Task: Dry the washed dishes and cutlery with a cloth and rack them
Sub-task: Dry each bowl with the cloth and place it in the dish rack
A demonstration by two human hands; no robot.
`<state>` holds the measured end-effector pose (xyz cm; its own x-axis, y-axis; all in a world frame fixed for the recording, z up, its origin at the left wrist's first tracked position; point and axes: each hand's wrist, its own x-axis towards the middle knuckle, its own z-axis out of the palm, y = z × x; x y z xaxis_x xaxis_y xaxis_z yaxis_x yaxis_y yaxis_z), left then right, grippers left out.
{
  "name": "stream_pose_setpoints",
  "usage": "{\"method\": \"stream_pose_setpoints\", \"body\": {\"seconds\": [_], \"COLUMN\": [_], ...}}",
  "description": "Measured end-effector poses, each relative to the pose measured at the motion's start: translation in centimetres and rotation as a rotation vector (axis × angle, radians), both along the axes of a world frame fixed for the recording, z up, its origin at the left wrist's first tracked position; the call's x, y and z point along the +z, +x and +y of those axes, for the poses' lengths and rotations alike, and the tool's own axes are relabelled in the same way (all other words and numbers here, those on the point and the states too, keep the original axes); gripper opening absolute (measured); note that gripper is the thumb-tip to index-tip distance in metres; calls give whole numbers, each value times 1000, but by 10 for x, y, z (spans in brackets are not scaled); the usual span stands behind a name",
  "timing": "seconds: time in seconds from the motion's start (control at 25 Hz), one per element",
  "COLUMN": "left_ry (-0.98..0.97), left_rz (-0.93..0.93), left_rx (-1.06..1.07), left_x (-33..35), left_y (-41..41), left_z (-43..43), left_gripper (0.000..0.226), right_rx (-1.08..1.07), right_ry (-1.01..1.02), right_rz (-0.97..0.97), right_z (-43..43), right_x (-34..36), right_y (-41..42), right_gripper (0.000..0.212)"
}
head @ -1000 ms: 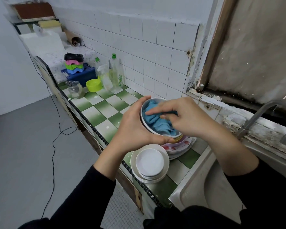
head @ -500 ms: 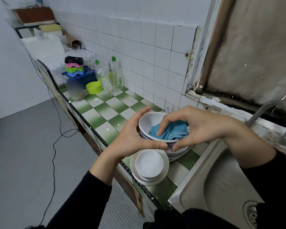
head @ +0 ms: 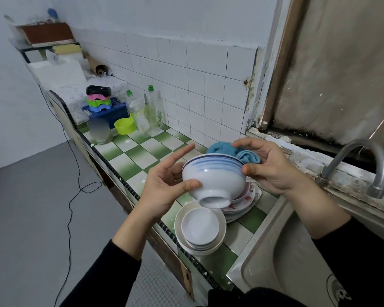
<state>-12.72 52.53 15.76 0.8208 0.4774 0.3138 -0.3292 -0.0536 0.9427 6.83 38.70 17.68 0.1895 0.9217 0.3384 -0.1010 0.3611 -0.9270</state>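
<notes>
A white bowl with blue bands [head: 213, 178] is held in the air above the counter, tilted so its foot points toward me. My left hand [head: 164, 185] supports its left side, thumb on the wall and fingers stretched out behind. My right hand [head: 268, 167] pinches the right rim with the thumb outside and holds a blue cloth [head: 233, 151] bunched at the rim. Below sit a stack of white saucers and plates [head: 200, 229] and a pile of flowered plates [head: 244, 198].
The green-and-white checked counter [head: 140, 151] runs back to a yellow-green cup [head: 124, 126], detergent bottles [head: 153, 111], a glass [head: 100, 131] and a blue rack [head: 111, 111]. A steel sink [head: 286, 262] and tap [head: 361, 160] lie to the right. A cable [head: 71, 196] trails over the floor.
The bowl has been lifted and tipped so its outside and foot now face me. The cloth has come up from the inside to the rim. My left fingers have straightened.
</notes>
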Motion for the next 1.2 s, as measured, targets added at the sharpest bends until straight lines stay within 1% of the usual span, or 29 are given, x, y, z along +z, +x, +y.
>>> {"method": "stream_pose_setpoints", "body": {"seconds": [0.12,0.2,0.24,0.32,0.36,0.44,0.48,0.56,0.6,0.64,0.68,0.72,0.8,0.84,0.88,1.0,1.04,1.08,1.16,1.2], "left_ry": [-89,-145,-155,-159,-159,-165,-176,-210,-217,-216,-217,-230,-282,-313,-339,-369,-368,-362,-353,-346], "left_rz": [-33,-42,-31,12,35,66,79,99,104,105,101,92,67,58,52,43,38,30,19,16], "left_rx": [36,45,64,109,124,155,174,206,211,210,212,221,247,259,274,317,311,294,262,253], "left_x": [1,2,3,3,4,2,2,2,2,3,4,5,8,9,11,14,16,17,20,21], "left_y": [1,1,2,4,5,6,6,8,9,9,10,11,13,15,17,20,20,20,19,20], "left_z": [-4,-10,-13,-19,-22,-26,-28,-31,-34,-37,-40,-43,-49,-52,-54,-55,-54,-55,-59,-61], "left_gripper": [72,67,62,51,48,40,35,27,28,29,30,30,28,28,28,28,29,29,30,29], "right_rx": [-172,-355,-464,-662,-744,-868,-889,-864,-857,-838,-817,-808,-832,-847,-838,-725,-735,-788,-876,-894], "right_ry": [58,134,175,251,269,272,250,158,111,91,77,48,7,3,9,150,178,159,40,1], "right_rz": [100,149,142,63,9,-119,-216,-517,-708,-850,-877,-783,-531,-488,-512,-760,-740,-639,-312,-230], "right_z": [4,7,8,7,3,-9,-15,-22,-20,-16,-10,-4,4,5,5,6,8,11,18,20], "right_x": [-5,-8,-9,-11,-9,-6,-5,-4,-9,-18,-24,-27,-22,-18,-15,-19,-20,-19,-9,-4], "right_y": [-8,-12,-14,-20,-24,-32,-36,-51,-60,-66,-70,-70,-63,-60,-61,-72,-71,-66,-52,-48], "right_gripper": [57,59,58,48,47,58,62,59,56,54,51,46,34,33,33,31,26,22,20,21]}}
